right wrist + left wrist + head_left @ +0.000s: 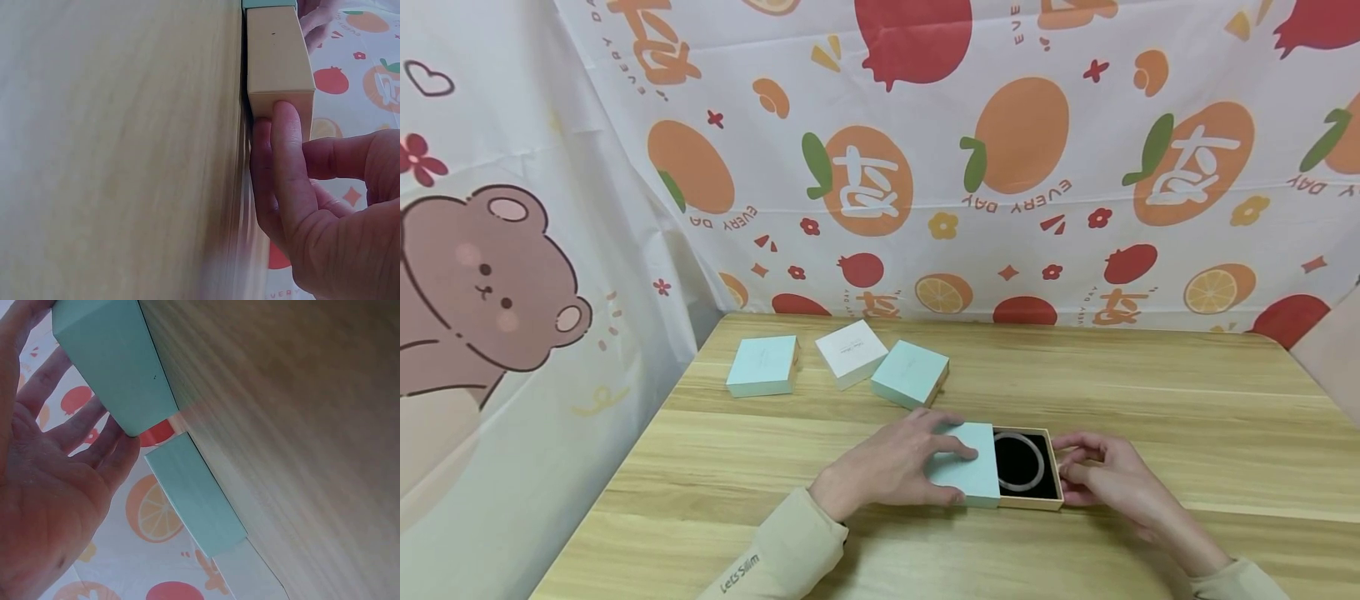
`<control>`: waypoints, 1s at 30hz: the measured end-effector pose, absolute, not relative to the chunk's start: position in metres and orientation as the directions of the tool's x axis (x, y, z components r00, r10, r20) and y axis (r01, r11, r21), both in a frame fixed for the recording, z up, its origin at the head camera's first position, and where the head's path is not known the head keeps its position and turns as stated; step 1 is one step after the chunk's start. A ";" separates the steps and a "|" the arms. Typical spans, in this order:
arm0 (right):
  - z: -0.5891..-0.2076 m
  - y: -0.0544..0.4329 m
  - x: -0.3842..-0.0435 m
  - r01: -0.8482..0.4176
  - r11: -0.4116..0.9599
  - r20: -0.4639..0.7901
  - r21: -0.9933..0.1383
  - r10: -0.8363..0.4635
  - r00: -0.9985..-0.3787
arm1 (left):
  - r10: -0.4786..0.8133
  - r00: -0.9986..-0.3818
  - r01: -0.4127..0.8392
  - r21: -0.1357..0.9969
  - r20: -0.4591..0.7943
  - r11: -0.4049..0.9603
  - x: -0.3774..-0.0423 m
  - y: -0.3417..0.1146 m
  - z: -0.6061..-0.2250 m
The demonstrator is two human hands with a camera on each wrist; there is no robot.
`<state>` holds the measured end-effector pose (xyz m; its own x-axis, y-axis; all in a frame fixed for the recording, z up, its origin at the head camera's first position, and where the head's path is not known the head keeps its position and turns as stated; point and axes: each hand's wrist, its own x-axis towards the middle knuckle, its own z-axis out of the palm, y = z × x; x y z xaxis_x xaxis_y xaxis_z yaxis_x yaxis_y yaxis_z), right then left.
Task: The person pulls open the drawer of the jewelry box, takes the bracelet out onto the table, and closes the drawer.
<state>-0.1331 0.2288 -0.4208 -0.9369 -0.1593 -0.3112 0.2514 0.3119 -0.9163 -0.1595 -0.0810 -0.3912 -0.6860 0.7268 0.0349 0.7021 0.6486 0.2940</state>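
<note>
A mint-green box sleeve (976, 467) lies on the table with its cream drawer (1030, 503) partly out to the right. Inside the drawer, on black lining (1009, 467), sits a pale greyish bangle (1040, 475), its left part hidden under the sleeve. My left hand (902, 462) spans the sleeve from above, thumb along the near side and fingers toward the far side, holding it. At the drawer's right end is my right hand (1112, 479). In the right wrist view its straight thumb (289, 147) touches the drawer's end face, with the other fingers beside it.
Behind the left hand stand a mint-green box (763, 365), a white box (852, 350) and another mint-green box (912, 371), the last two close together. The wooden table (1150, 375) ends at a fruit-patterned cloth (1075, 167). A bear-print cloth (497, 275) hangs at the left.
</note>
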 end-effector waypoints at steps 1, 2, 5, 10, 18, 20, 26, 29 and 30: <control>-0.421 0.229 -0.133 0.253 0.309 -0.312 -0.917 -0.160 -0.936 | 0.727 -0.686 0.702 0.293 0.035 0.649 -0.159 -0.081 -0.391; -0.421 0.229 -0.133 0.254 0.305 -0.313 -0.918 -0.161 -0.936 | 0.728 -0.685 0.703 0.292 0.035 0.648 -0.159 -0.081 -0.391; -0.421 0.230 -0.133 0.261 0.296 -0.317 -0.919 -0.159 -0.935 | 0.730 -0.683 0.706 0.292 0.037 0.645 -0.160 -0.081 -0.391; -0.421 0.231 -0.133 0.270 0.289 -0.323 -0.919 -0.155 -0.934 | 0.729 -0.684 0.703 0.297 0.033 0.646 -0.160 -0.080 -0.391; -0.421 0.232 -0.133 0.270 0.284 -0.323 -0.920 -0.158 -0.933 | 0.723 -0.691 0.694 0.302 0.021 0.654 -0.160 -0.080 -0.392; -0.421 0.232 -0.133 0.271 0.285 -0.324 -0.919 -0.157 -0.933 | 0.721 -0.692 0.691 0.305 0.017 0.656 -0.160 -0.080 -0.392; -0.422 0.233 -0.132 0.266 0.293 -0.320 -0.918 -0.156 -0.935 | 0.723 -0.690 0.696 0.300 0.025 0.653 -0.160 -0.080 -0.391; -0.419 0.233 -0.133 0.244 0.318 -0.302 -0.916 -0.147 -0.942 | 0.724 -0.689 0.697 0.303 0.029 0.650 -0.160 -0.080 -0.391; -0.418 0.233 -0.133 0.231 0.333 -0.291 -0.914 -0.142 -0.946 | 0.724 -0.689 0.696 0.304 0.028 0.651 -0.160 -0.080 -0.391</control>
